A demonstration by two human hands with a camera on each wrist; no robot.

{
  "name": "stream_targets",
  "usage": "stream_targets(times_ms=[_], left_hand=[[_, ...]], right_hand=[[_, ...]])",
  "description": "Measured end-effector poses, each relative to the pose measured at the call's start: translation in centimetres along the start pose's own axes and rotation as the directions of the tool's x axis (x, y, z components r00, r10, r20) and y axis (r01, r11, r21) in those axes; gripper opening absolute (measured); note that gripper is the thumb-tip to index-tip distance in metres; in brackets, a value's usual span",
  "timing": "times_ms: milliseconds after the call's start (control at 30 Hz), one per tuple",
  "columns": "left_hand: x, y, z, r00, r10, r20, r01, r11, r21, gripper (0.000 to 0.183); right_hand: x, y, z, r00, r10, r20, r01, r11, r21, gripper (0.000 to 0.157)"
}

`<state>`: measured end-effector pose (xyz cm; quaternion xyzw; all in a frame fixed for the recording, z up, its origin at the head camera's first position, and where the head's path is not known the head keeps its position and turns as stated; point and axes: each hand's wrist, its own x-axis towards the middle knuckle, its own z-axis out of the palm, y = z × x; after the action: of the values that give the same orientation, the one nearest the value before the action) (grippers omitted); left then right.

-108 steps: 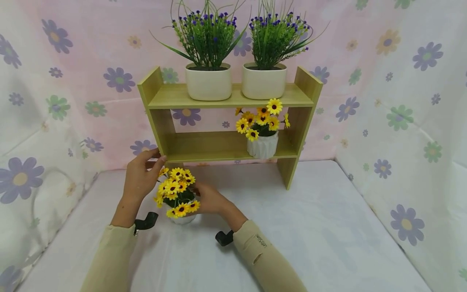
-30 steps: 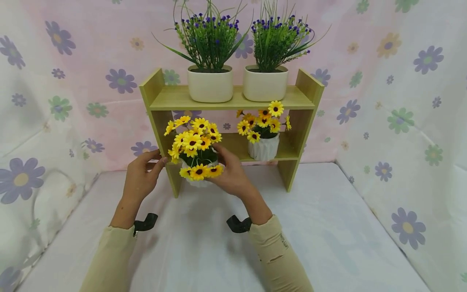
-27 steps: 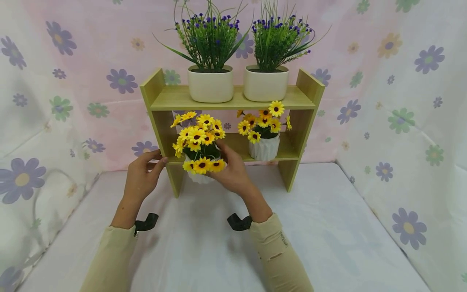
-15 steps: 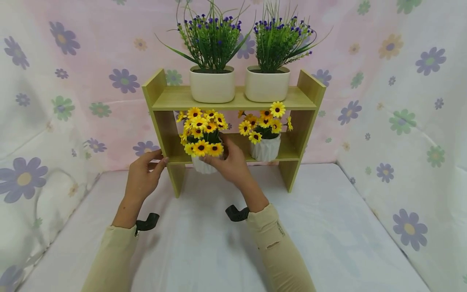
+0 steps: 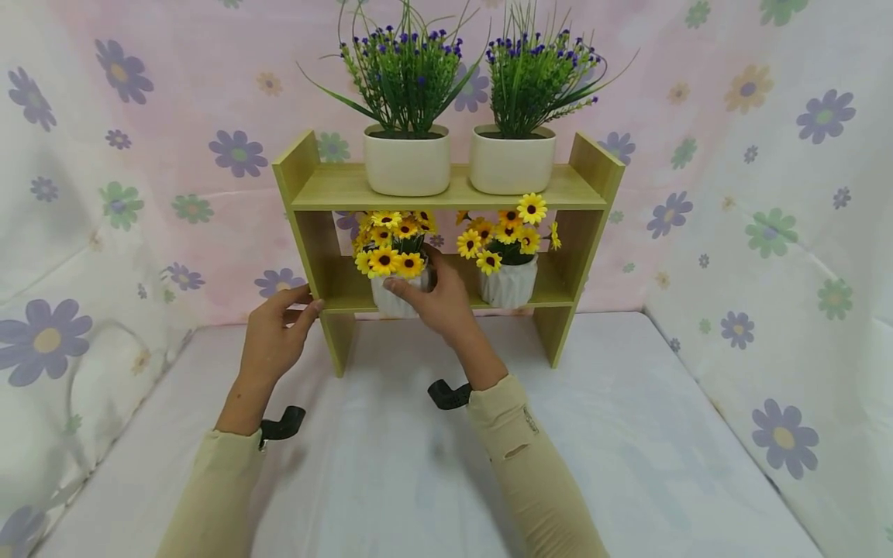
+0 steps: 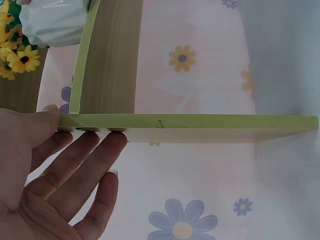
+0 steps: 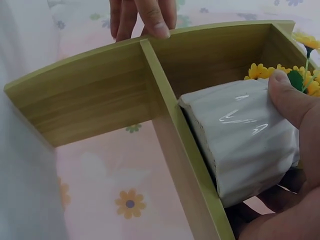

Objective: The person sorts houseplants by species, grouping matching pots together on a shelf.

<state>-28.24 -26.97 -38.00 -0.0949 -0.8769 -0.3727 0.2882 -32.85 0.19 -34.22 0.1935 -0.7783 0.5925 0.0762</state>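
My right hand grips a white ridged flowerpot of yellow artificial daisies, thumb in front and fingers around its right side. In the right wrist view the pot's base is right at the front edge of the middle board, partly overhanging it. My left hand pinches the left side panel of the wooden shelf; the left wrist view shows the thumb at the panel's front edge and fingertips along its outer face. A matching daisy pot stands on the middle board's right half.
Up on the top board are two cream planters with purple flowers and long grass. The shelf stands on a white-covered table, with flower-printed cloth behind and at both sides.
The right hand has lifted the daisy pot from the table up to the middle board's left half, and it has moved farther in. My left hand keeps its place on the side panel.
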Motion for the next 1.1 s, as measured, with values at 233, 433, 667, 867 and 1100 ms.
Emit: stream_targets(times_ms=[233,433,667,867,1100], left_hand=[[-0.1,0.1,-0.1,1.0,0.013,-0.003,-0.013,1.0,-0.01,0.037],[0.0,-0.2,-0.2,1.0,0.025,-0.013,-0.025,1.0,-0.017,0.035],[-0.1,-0.5,-0.2,1.0,0.026,-0.008,-0.026,1.0,-0.003,0.036],[-0.1,-0.7,-0.3,1.0,0.024,-0.005,-0.024,1.0,-0.001,0.037],[-0.1,-0.7,-0.4,1.0,0.028,-0.011,-0.028,1.0,0.009,0.035]], right_hand=[[0.5,0.1,0.1,1.0,0.0,-0.011,0.0,1.0,0.003,0.095],[0.5,0.6,0.5,0.999,0.001,-0.049,-0.003,0.999,-0.048,0.095],[-0.1,0.7,0.6,0.997,-0.007,-0.071,0.003,0.999,-0.05,0.097],[-1.5,0.6,-0.1,0.996,-0.047,-0.077,0.04,0.995,-0.091,0.092],[-3.1,0.4,-1.3,0.99,-0.139,-0.035,0.137,0.988,-0.074,0.081]])
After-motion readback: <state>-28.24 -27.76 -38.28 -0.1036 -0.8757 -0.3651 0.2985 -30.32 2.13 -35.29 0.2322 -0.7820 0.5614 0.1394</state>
